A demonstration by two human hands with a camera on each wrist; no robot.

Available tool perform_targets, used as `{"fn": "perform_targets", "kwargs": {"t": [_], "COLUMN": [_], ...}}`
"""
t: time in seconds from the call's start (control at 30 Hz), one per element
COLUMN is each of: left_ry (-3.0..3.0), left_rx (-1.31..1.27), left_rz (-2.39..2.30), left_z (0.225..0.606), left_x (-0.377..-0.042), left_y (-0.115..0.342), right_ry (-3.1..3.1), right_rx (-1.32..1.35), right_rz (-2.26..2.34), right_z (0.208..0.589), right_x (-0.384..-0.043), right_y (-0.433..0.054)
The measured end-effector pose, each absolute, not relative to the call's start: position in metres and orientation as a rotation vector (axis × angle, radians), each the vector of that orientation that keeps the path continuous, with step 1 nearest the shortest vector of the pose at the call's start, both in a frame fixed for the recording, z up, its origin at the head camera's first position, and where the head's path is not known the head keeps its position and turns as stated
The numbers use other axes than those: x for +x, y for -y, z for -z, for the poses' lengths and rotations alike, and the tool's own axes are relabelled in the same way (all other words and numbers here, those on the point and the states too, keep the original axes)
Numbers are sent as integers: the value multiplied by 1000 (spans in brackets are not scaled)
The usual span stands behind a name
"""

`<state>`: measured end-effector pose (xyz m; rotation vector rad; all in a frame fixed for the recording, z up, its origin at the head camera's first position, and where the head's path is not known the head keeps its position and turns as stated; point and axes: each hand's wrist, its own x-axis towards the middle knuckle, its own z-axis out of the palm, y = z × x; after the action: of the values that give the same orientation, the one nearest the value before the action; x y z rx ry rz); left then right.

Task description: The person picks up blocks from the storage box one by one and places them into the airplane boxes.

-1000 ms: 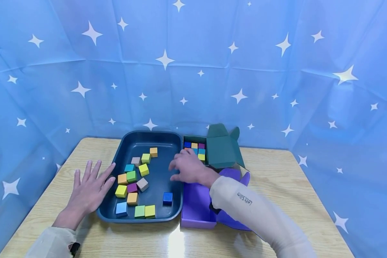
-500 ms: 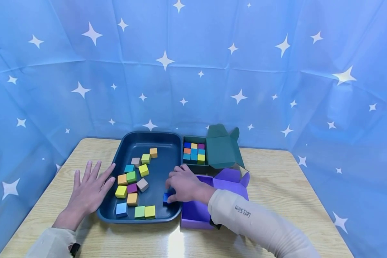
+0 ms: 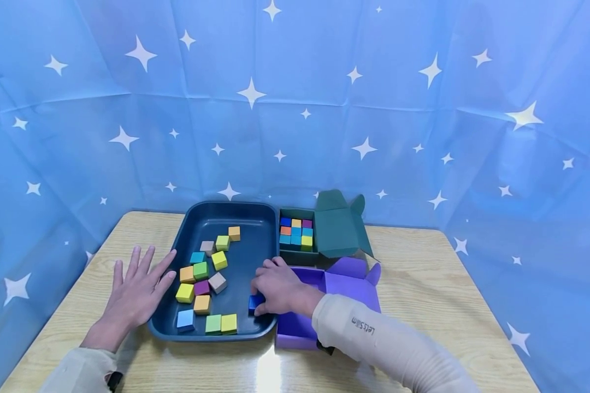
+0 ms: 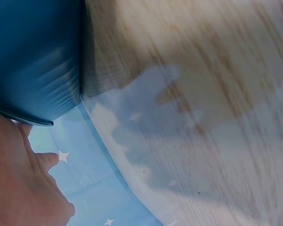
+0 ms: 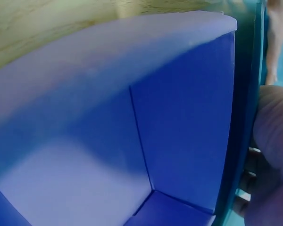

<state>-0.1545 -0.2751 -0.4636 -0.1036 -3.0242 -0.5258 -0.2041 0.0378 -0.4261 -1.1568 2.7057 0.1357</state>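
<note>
In the head view my right hand (image 3: 277, 289) is over the right side of the dark blue tray (image 3: 248, 215). Its thumb and fingers pinch a dark blue cube (image 3: 253, 303), partly covered by the hand. My left hand (image 3: 135, 297) lies with spread, straight fingers at the tray's left rim, holding nothing. Several loose cubes, such as a purple cube (image 3: 201, 287) and a light blue cube (image 3: 185, 320), sit in the tray's left half. The left wrist view catches part of the left hand (image 4: 23, 183) below the tray's outer wall (image 4: 35, 56).
Right of the tray stands an open purple box (image 3: 300, 341), under my right forearm; its inside wall (image 5: 184, 122) fills the right wrist view. Behind it, an open green box (image 3: 297, 256) holds several cubes in rows, its lid (image 3: 341, 229) folded to the right. A starry blue cloth hangs behind.
My right hand has come from beside the green box toward me, down to the dark blue cube in the tray, and closed its fingers on it. The left hand stays in place.
</note>
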Motion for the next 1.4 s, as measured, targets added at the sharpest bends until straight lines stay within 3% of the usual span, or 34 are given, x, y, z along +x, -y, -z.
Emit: {"fn": "perform_targets", "kwargs": {"t": [0.6, 1.03, 1.4], "left_ry": [3038, 3042, 3037], "left_rx": [-110, -104, -109], "left_rz": [526, 506, 519], "left_z": [464, 464, 464], "left_x": [-155, -155, -155], "left_y": [275, 275, 275], "right_ry": [-2716, -2819, -2944], "right_rx": [-1180, -1156, -1054], "right_rz": [-138, 53, 123], "right_z": [425, 381, 349], "right_x": [-205, -220, -249], "right_y": [-37, -36, -72]}}
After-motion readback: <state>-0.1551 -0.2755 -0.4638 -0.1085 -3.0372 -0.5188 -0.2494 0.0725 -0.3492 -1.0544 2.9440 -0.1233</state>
